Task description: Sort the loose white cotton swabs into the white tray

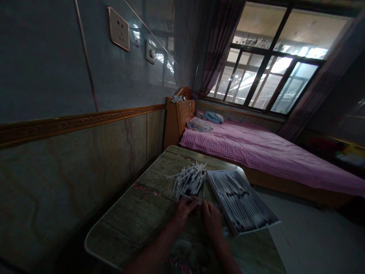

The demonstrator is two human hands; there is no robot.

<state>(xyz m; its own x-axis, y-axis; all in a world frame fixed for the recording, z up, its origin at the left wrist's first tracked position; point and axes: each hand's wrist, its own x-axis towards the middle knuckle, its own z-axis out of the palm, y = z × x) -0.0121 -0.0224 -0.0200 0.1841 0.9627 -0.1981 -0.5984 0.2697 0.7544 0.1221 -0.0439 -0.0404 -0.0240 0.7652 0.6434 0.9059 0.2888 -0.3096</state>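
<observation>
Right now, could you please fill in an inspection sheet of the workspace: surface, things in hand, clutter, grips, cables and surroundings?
Surface: table with a dark wood-grain top and pinkish-red patches.
Things in hand: a slim white stick; beside the hands, a shallow open tray holding rows of similar sticks with dark parts.
Clutter: a pile of loose white sticks, crossing at many angles, left of the tray.
Grips: left grip holds the stick; right grip is close beside it, contents hidden.
Cables: nothing seen for certain; wall socket has nothing plugged in.
Surroundings: bed with pink checked cover, window beyond.
</observation>
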